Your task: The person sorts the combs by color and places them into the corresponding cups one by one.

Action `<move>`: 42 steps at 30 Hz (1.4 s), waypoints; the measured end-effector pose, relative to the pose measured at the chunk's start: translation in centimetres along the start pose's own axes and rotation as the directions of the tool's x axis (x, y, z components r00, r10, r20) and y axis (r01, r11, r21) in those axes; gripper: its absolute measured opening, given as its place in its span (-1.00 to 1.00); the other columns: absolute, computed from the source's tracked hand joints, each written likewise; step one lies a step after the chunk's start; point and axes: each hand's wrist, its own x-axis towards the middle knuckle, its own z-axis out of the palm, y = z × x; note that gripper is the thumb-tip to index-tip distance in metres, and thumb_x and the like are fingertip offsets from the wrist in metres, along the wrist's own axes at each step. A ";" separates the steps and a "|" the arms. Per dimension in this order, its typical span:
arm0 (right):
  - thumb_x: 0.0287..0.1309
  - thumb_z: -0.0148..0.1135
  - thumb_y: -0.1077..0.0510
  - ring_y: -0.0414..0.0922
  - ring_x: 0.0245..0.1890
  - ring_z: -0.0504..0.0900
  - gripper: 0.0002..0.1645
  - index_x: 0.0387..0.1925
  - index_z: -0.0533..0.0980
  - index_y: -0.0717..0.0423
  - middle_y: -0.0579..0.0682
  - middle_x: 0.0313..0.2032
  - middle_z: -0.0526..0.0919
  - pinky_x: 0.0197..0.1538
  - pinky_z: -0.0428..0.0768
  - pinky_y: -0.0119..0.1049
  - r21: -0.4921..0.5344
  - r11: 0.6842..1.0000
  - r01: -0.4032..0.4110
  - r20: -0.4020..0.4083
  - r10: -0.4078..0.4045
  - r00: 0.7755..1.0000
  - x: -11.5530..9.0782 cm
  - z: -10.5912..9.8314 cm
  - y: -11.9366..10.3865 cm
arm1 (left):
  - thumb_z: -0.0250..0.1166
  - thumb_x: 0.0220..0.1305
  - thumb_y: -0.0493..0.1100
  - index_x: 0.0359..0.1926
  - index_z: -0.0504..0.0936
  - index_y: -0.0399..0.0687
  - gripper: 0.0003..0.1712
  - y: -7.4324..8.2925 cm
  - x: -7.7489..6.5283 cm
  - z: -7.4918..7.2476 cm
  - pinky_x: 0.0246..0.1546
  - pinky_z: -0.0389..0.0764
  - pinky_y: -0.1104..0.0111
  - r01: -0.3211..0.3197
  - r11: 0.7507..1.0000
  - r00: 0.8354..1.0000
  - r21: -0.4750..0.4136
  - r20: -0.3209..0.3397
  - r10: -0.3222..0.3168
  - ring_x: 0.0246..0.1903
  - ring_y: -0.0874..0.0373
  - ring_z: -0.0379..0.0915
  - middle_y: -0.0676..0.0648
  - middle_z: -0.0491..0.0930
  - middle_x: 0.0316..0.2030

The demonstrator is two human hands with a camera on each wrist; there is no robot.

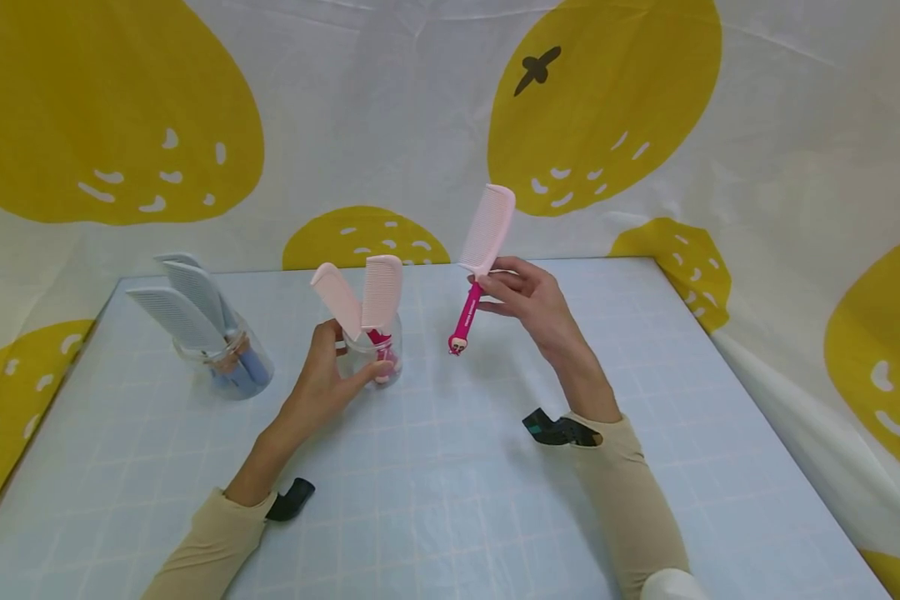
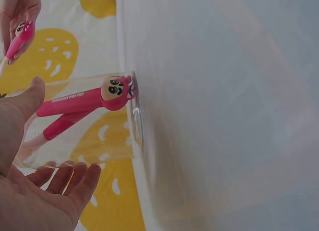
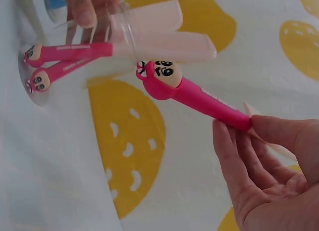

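Between thumb and fingers my right hand (image 1: pixel 528 296) pinches a pink comb (image 1: pixel 487 229) where its pale teeth meet the bright pink handle. The comb is raised in the air, teeth end up, and the handle's cartoon-face tip (image 3: pixel 159 79) points down toward the jar. My left hand (image 1: pixel 330 375) grips a clear jar (image 2: pixel 112 136) around its side, thumb on one side and fingers on the other. Two pink combs (image 1: pixel 382 292) stand in that jar, handles down, their pale heads sticking out above the rim.
At the left stands a second clear jar (image 1: pixel 258 379) with several blue combs (image 1: pixel 180 317), heads up and twine around its neck. A light blue checked cloth (image 1: pixel 450 500) covers the table. Behind it hangs a white curtain (image 1: pixel 375 108) with yellow fruit shapes.
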 end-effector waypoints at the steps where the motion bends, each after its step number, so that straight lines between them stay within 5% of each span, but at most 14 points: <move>1: 0.41 0.29 0.15 -0.03 0.02 0.73 -0.55 0.26 0.51 0.17 0.14 0.08 0.71 0.07 0.70 -0.12 0.014 1.000 0.007 0.002 -0.007 1.000 0.1 0.3 -0.1 | 0.53 0.22 0.04 0.50 0.02 -0.13 0.08 0.0 0.0 0.0 0.34 0.37 -0.12 0.003 1.000 1.000 -0.002 0.000 -0.003 0.31 -0.13 0.19 -0.23 0.17 0.37; 24: 0.38 0.31 0.19 0.04 0.13 0.68 -0.51 0.28 0.48 0.21 0.16 0.15 0.62 0.09 0.68 -0.08 0.206 0.957 0.204 -0.059 -0.196 0.979 1.0 6.6 -0.3 | 0.54 0.21 -0.01 0.52 0.01 -0.10 0.09 0.1 0.1 0.0 0.32 0.40 -0.14 0.020 1.000 1.000 -0.002 -0.003 -0.020 0.33 -0.11 0.20 -0.23 0.17 0.38; 42: 0.33 0.31 0.34 0.01 0.12 0.67 -0.57 0.21 0.51 0.29 0.17 0.12 0.64 0.13 0.67 -0.13 0.094 0.953 0.287 0.037 -0.292 0.956 1.1 9.3 0.5 | 0.54 0.21 -0.01 0.48 0.03 -0.16 0.07 0.1 0.1 -0.2 0.29 0.40 -0.12 0.011 1.000 1.000 -0.012 0.007 -0.011 0.31 -0.13 0.21 -0.24 0.19 0.34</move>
